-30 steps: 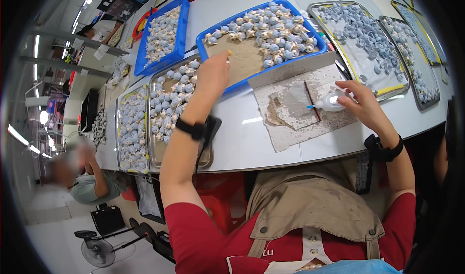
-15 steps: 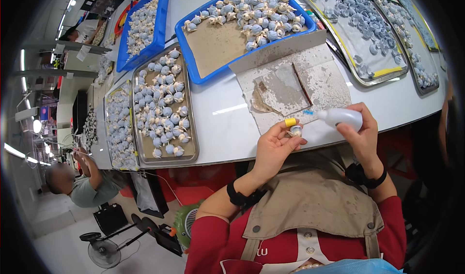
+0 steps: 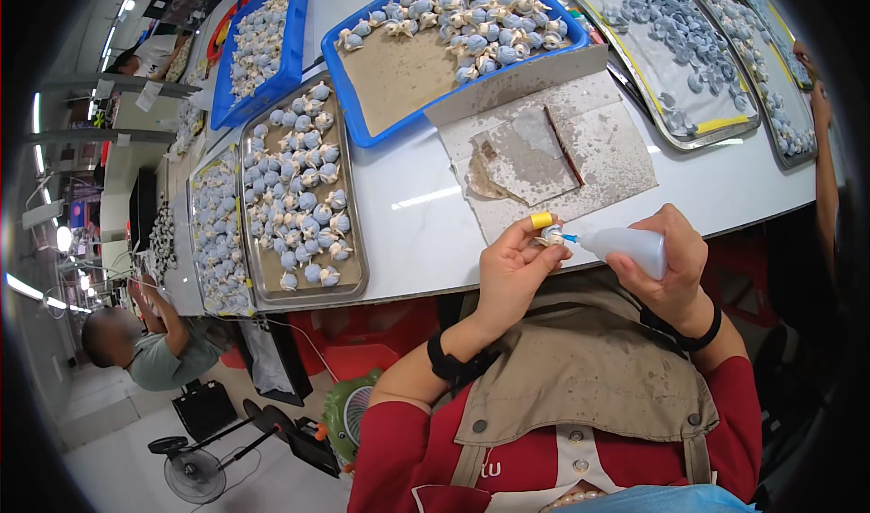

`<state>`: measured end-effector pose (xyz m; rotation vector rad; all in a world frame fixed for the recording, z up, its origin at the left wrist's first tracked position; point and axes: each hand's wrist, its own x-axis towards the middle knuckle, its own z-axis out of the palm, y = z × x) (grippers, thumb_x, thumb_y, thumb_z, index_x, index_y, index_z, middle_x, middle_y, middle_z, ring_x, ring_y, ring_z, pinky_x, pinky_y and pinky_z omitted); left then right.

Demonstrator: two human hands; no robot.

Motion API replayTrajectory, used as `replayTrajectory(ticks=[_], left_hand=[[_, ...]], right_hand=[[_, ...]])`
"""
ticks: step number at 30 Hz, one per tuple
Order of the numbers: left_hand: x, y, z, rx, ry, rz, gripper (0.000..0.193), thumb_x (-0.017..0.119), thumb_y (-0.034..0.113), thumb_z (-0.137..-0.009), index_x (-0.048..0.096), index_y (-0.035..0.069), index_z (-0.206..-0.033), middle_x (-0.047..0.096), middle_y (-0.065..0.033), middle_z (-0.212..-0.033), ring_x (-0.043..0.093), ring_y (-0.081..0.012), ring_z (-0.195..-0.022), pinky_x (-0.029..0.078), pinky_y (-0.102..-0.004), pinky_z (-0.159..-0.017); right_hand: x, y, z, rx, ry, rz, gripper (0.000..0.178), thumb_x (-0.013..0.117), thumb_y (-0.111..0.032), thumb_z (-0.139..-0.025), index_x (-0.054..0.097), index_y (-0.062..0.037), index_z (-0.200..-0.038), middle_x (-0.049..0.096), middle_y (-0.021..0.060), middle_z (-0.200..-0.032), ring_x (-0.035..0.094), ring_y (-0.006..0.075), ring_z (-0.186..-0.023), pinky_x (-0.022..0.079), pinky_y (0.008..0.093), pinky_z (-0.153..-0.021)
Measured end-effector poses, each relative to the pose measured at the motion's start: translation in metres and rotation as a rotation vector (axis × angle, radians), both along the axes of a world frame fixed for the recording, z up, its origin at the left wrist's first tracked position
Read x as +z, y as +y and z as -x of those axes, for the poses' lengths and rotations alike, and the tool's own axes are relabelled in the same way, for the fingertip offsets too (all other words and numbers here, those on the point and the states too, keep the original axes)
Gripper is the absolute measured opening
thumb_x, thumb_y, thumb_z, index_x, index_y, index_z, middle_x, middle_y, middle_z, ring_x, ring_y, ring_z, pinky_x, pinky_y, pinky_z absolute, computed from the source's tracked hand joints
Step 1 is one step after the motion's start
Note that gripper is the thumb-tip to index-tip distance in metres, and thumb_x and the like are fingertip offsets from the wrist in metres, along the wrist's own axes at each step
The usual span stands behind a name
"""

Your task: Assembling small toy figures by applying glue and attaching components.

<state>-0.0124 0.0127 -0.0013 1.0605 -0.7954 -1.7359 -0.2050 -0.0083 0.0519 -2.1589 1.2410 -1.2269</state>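
Between the thumb and fingers of my left hand (image 3: 517, 273) is a small cream and blue figurine (image 3: 550, 236). A yellow band (image 3: 541, 219) wraps one of that hand's fingertips. My right hand (image 3: 669, 264) grips a translucent white squeeze bottle (image 3: 630, 248), tilted so that its blue nozzle tip (image 3: 570, 237) points left and meets or nearly meets the figurine. Both hands are above the table's near edge. Just beyond them lies a stained cardboard sheet (image 3: 612, 141) with a thin dark brown stick (image 3: 564, 146) on it.
A blue tray (image 3: 390, 105) of similar figurines stands beyond the cardboard. To the left are a metal tray (image 3: 358, 273) and a blue bin (image 3: 294, 51) of figurines. At right, another metal tray (image 3: 675, 137) holds loose blue-grey pieces. Another person's arm (image 3: 823, 150) reaches in at the far right.
My right hand has brought the bottle left and down, so its nozzle has gone from apart to right at the figurine. Another person's arm has appeared at the far right.
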Motion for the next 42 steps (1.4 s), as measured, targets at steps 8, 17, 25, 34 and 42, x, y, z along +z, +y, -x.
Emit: replayTrajectory(ticks=[8, 17, 25, 34, 42], left_hand=[[0.0, 0.0, -0.002, -0.005, 0.01, -0.007, 0.036, 0.058, 0.002, -0.084, 0.045, -0.003, -0.117, 0.055, -0.0122, -0.112, 0.061, -0.0151, -0.088, 0.05, -0.0213, -0.072], [0.003, -0.003, -0.002, 0.001, 0.025, -0.037, 0.034, 0.056, 0.004, -0.085, 0.045, -0.002, -0.117, 0.056, -0.015, -0.111, 0.06, -0.0176, -0.087, 0.048, -0.0224, -0.071], [0.005, -0.005, -0.005, 0.015, 0.021, -0.049, 0.034, 0.056, 0.003, -0.085, 0.045, -0.002, -0.117, 0.056, -0.0154, -0.11, 0.062, -0.0184, -0.084, 0.049, -0.0219, -0.069], [0.0, -0.007, -0.007, -0.03, 0.127, 0.16, 0.03, 0.055, -0.004, -0.083, 0.047, 0.001, -0.111, 0.053, -0.0191, -0.115, 0.061, -0.0213, -0.09, 0.051, -0.0254, -0.071], [-0.005, -0.009, -0.009, -0.031, 0.126, 0.121, 0.031, 0.057, -0.002, -0.082, 0.048, 0.001, -0.112, 0.055, -0.0188, -0.112, 0.061, -0.0198, -0.087, 0.05, -0.0248, -0.069]], right_hand=[[-0.001, -0.002, -0.002, -0.022, 0.044, -0.003, 0.029, 0.077, -0.014, -0.063, 0.054, -0.002, -0.076, 0.053, 0.0093, -0.065, 0.054, 0.0222, -0.051, 0.041, 0.0292, -0.044], [-0.006, -0.005, 0.002, -0.034, 0.0, -0.005, 0.029, 0.077, -0.012, -0.062, 0.054, -0.0016, -0.077, 0.052, 0.0089, -0.064, 0.053, 0.022, -0.051, 0.04, 0.0291, -0.044], [-0.009, -0.004, 0.005, -0.052, -0.058, -0.082, 0.027, 0.075, -0.011, -0.065, 0.054, -0.0007, -0.079, 0.054, 0.0086, -0.066, 0.054, 0.0191, -0.054, 0.041, 0.0277, -0.048], [-0.024, -0.049, 0.005, -0.203, -0.276, -0.67, 0.028, 0.066, -0.021, -0.078, 0.055, -0.0018, -0.094, 0.059, 0.0095, -0.079, 0.055, 0.0147, -0.07, 0.042, 0.0253, -0.061], [-0.012, -0.119, 0.117, -0.401, 0.542, -0.095, 0.027, 0.054, 0.005, -0.074, 0.062, -0.0061, -0.097, 0.062, 0.0114, -0.09, 0.061, 0.0243, -0.08, 0.048, 0.0307, -0.07]])
